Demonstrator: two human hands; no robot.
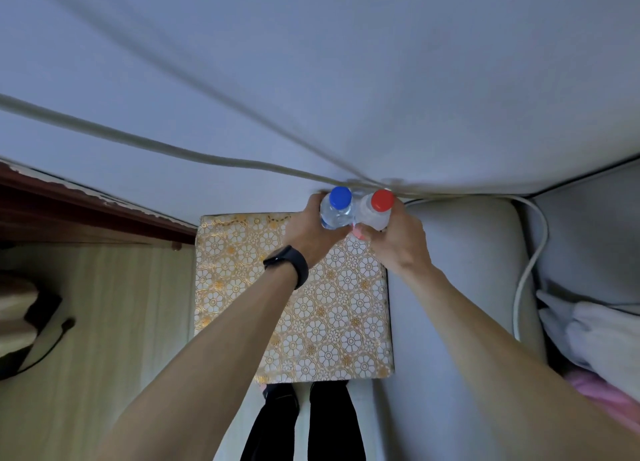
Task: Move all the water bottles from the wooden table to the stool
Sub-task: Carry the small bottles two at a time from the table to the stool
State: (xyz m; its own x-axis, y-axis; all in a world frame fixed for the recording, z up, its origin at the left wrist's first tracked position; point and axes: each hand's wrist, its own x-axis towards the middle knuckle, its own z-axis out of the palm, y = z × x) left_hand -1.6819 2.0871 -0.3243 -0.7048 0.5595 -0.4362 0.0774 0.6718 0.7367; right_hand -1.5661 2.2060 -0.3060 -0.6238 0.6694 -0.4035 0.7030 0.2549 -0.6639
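Pale wall behind, floral-topped stool [332, 308] below: my left hand [311, 233], watch-banded, wraps the blue-capped bottle [337, 208]; touching it at right, the red-capped bottle [375, 209] sits clasped in my right hand [398, 239], both above the stool's far edge.

grey cables [180, 152] cross upper frame along white wall [381, 62]; white cord [531, 270] right; pink cloth [602, 398] lower right; dark wood ledge [69, 207] left.
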